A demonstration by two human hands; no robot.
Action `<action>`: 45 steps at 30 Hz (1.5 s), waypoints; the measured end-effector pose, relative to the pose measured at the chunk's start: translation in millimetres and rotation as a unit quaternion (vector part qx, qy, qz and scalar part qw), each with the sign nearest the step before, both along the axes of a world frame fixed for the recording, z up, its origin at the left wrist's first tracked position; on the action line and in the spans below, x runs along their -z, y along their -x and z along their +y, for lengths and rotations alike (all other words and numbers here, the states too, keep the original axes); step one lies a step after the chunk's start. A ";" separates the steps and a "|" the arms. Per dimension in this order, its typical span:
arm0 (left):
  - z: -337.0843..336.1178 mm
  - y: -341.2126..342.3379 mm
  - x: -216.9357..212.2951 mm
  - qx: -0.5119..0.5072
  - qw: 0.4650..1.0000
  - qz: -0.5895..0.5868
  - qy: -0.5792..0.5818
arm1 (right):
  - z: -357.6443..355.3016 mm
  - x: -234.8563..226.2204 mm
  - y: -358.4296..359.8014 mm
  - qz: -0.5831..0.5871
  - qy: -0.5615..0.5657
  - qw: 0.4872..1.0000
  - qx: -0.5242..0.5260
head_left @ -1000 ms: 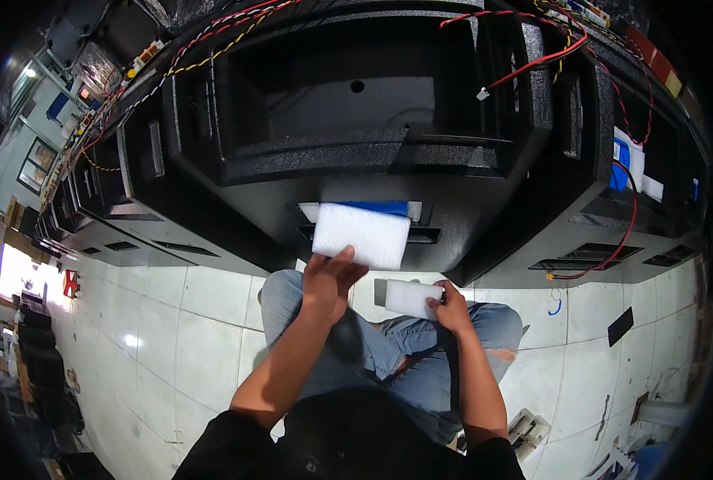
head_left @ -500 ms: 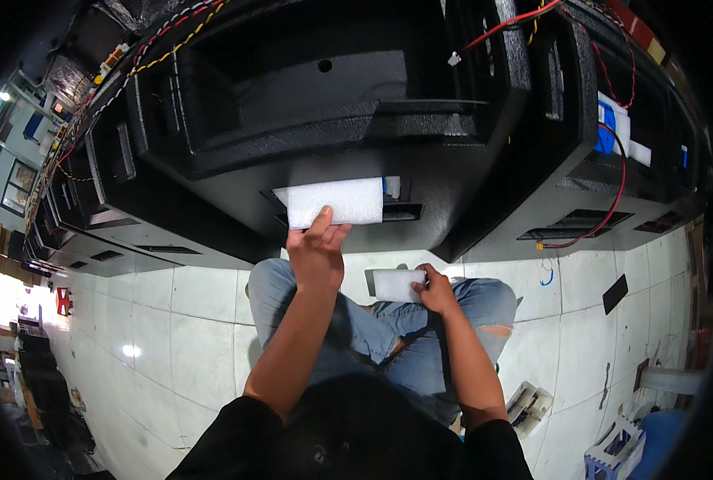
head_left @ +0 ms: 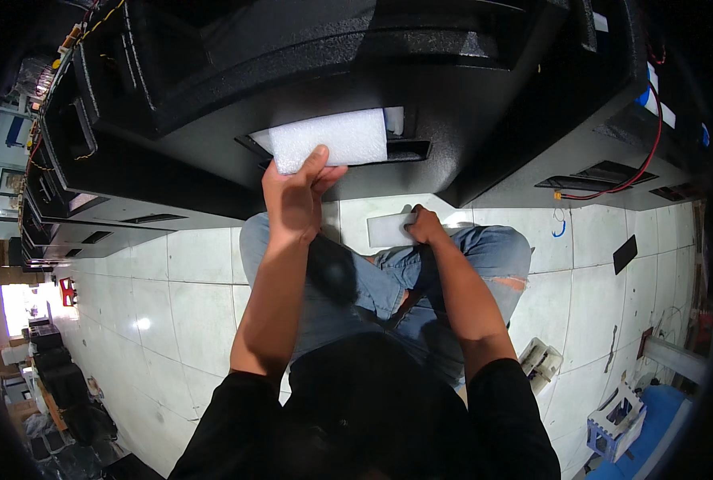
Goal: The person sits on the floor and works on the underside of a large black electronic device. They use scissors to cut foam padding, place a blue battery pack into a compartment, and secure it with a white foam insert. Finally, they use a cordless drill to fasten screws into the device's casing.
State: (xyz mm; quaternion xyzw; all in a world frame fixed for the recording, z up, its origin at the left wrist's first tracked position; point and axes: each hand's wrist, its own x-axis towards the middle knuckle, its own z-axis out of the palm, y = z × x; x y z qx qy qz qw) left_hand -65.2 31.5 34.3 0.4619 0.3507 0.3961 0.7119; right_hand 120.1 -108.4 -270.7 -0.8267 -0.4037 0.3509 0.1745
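Observation:
My left hand [head_left: 299, 192] grips a white foam sheet [head_left: 332, 141] at its lower left edge, thumb on the front face. That sheet lies against a rectangular opening [head_left: 409, 150] in the underside panel of a big black cabinet [head_left: 452, 104], covering much of it. Another white piece shows inside the opening at the sheet's right end. Above my crossed legs, my right hand [head_left: 428, 226] pinches the right end of a second flat white foam piece [head_left: 387, 231], held low and apart from the cabinet.
More black cabinets [head_left: 132, 192] stand in a row to the left. On the right, a cabinet [head_left: 588, 152] has a red cable [head_left: 651, 164] hanging from it. A black plate [head_left: 624, 254], a grey tray [head_left: 539, 364] and a small stool [head_left: 616, 424] are on the tiled floor.
The view has tipped lower, so the cabinet sits higher in the picture. Both hands keep hold of their foam pieces, and the left one's sheet still lies over the opening.

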 end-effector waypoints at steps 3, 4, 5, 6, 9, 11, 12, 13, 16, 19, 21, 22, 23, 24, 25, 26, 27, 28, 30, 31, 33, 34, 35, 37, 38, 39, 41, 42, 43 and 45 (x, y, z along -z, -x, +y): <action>-1.0 5.7 -7.4 0.042 0.999 0.019 -0.021 | -3.9 17.4 14.0 -0.105 0.004 0.994 0.014; -0.7 9.6 -17.5 0.067 0.997 0.029 0.000 | 0.4 7.6 25.6 -0.223 0.018 0.975 0.003; 1.9 12.5 -21.7 0.075 0.996 0.047 0.013 | 5.6 -2.8 31.5 -0.118 -0.035 0.992 0.021; 4.8 20.7 -25.0 0.078 0.994 0.079 -0.017 | 16.8 -36.6 36.5 -0.010 -0.090 0.996 0.028; 16.8 34.9 -26.0 0.105 0.966 0.190 -0.140 | 26.6 -152.2 67.6 0.500 -0.289 0.811 0.089; 23.1 44.9 -27.2 0.130 0.934 0.261 -0.208 | 43.0 -235.6 101.8 0.639 -0.383 0.662 0.082; 26.0 49.4 -30.3 0.150 0.918 0.287 -0.229 | 55.9 -249.8 113.5 0.650 -0.383 0.648 0.105; 31.5 56.2 -33.1 0.166 0.901 0.313 -0.251 | 74.0 -260.6 123.4 0.663 -0.382 0.632 0.126; 58.6 69.0 -68.2 0.101 0.763 0.449 -0.453 | 108.5 -286.9 142.1 0.649 -0.394 0.626 0.174; 82.8 68.0 -129.0 0.029 0.678 0.315 -0.663 | 125.0 -298.5 143.5 0.598 -0.431 0.633 0.236; 109.0 55.4 -144.3 -0.053 0.567 0.284 -0.771 | 135.7 -289.3 150.1 0.620 -0.438 0.613 0.219; 122.8 42.4 -142.3 -0.047 0.561 0.307 -0.767 | 137.5 -289.1 149.9 0.610 -0.449 0.613 0.224; 130.1 33.2 -141.5 -0.042 0.553 0.335 -0.762 | 140.5 -286.1 151.5 0.598 -0.454 0.614 0.243; 130.5 25.6 -145.4 0.014 0.602 0.400 -0.691 | 143.8 -296.3 157.2 0.506 -0.478 0.643 0.318; 131.4 21.3 -143.3 0.025 0.623 0.414 -0.663 | 144.7 -297.9 154.1 0.399 -0.484 0.699 0.343; 132.1 16.2 -141.3 0.036 0.644 0.426 -0.634 | 142.6 -295.5 146.2 0.372 -0.476 0.718 0.347; 130.3 17.0 -135.2 0.001 0.640 0.398 -0.657 | 141.3 -297.9 143.8 0.346 -0.505 0.724 0.318; 128.3 16.8 -129.6 -0.015 0.642 0.387 -0.662 | 138.2 -296.3 140.7 0.374 -0.514 0.706 0.314; 128.3 17.6 -124.8 -0.053 0.642 0.364 -0.672 | 145.6 -294.5 144.8 0.417 -0.530 0.660 0.330; 129.4 18.6 -122.5 -0.055 0.648 0.355 -0.671 | 147.5 -295.2 146.9 0.439 -0.537 0.638 0.334; 132.4 22.7 -121.6 -0.060 0.656 0.340 -0.671 | 152.4 -297.4 150.2 0.452 -0.528 0.633 0.340; 114.7 31.3 -123.9 -0.088 0.646 0.356 -0.669 | 153.6 -302.7 151.6 0.433 -0.524 0.649 0.341; 97.8 42.3 -126.5 -0.118 0.636 0.374 -0.664 | 153.0 -303.5 150.3 0.413 -0.521 0.664 0.342; 101.5 26.7 -123.5 -0.106 0.635 0.370 -0.670 | 141.9 -302.7 139.6 0.352 -0.497 0.726 0.320; 105.8 18.6 -122.0 -0.092 0.637 0.372 -0.669 | 134.3 -303.0 138.7 0.315 -0.486 0.753 0.314; 110.9 17.8 -128.6 -0.087 0.629 0.387 -0.668 | 131.9 -308.6 139.6 0.291 -0.474 0.776 0.296; 113.3 23.8 -131.1 -0.080 0.619 0.416 -0.662 | 107.6 -304.9 131.4 0.387 -0.519 0.702 0.297; 109.1 26.4 -131.6 -0.085 0.620 0.421 -0.656 | 100.9 -303.8 130.3 0.380 -0.519 0.700 0.310; 119.1 22.9 -130.6 -0.080 0.613 0.431 -0.657 | 97.5 -303.1 131.6 0.373 -0.520 0.698 0.322; 123.4 21.9 -132.8 -0.065 0.605 0.448 -0.655 | 110.4 -303.2 141.3 0.345 -0.524 0.701 0.340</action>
